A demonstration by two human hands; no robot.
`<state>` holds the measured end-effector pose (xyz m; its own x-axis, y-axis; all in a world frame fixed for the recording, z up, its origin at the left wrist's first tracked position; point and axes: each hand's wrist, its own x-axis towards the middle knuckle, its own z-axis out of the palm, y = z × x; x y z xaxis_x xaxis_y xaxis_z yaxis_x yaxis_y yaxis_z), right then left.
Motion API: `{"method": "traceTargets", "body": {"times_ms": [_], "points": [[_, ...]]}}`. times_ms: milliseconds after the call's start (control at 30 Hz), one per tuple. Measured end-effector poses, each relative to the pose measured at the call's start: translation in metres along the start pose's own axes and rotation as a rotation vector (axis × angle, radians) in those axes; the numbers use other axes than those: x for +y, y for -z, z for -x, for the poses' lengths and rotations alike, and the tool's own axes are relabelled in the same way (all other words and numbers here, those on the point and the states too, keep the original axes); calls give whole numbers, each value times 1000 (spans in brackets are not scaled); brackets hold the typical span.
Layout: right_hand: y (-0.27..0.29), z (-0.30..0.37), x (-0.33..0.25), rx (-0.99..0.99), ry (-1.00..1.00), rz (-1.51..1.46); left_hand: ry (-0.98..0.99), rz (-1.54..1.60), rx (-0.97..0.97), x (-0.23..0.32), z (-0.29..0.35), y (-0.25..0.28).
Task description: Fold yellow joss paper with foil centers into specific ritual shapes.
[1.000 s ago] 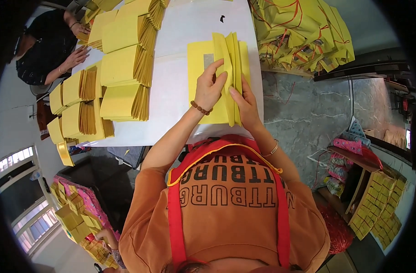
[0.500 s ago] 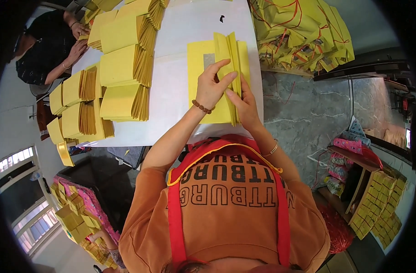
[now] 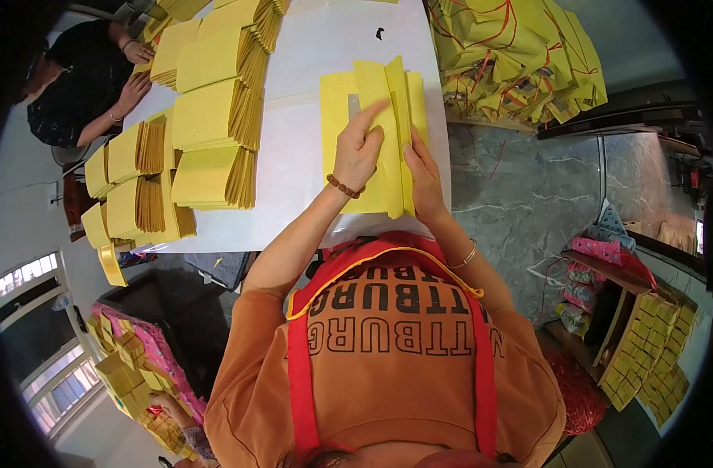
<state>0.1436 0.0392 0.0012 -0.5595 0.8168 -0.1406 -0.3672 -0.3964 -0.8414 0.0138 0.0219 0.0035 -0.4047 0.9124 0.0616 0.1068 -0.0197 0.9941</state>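
Observation:
A stack of yellow paper sheets (image 3: 334, 187) lies in front of me on the white table, with a silver-grey rectangle (image 3: 354, 104) showing on its top sheet. Folded yellow paper (image 3: 381, 86) stands up from the middle of the stack, its flaps fanned apart. My left hand (image 3: 359, 153), with a brown bead bracelet at the wrist, grips the left flap, its index finger stretched along it. On the other side, my right hand (image 3: 425, 178) holds the paper's right edge with fairly straight fingers. Part of the grip is hidden by the flaps.
Rows of folded yellow paper bundles (image 3: 208, 117) cover the left of the white table (image 3: 294, 125). A co-worker (image 3: 83, 82) handles paper at far left. Yellow paper tied with red string (image 3: 520, 62) is heaped at far right. A small black object (image 3: 380, 33) lies beyond the stack.
My left thumb has drawn back toward its index finger, and the left flap leans further left. My right thumb has shifted right, off the front of the fold.

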Motion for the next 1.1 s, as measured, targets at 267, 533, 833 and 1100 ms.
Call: {"method": "traceTargets", "body": {"times_ms": [267, 533, 833, 1100], "points": [[6, -3, 9, 4, 49, 217, 57, -68, -2, 6, -5, -5], [6, -2, 10, 23, 60, 214, 25, 26, -1, -7, -5, -5], [3, -1, 7, 12, 40, 137, 30, 43, -1, -15, -2, -1], [2, -1, 5, -12, 50, 132, -155, -56, 22, -7, -4, -2]]}}
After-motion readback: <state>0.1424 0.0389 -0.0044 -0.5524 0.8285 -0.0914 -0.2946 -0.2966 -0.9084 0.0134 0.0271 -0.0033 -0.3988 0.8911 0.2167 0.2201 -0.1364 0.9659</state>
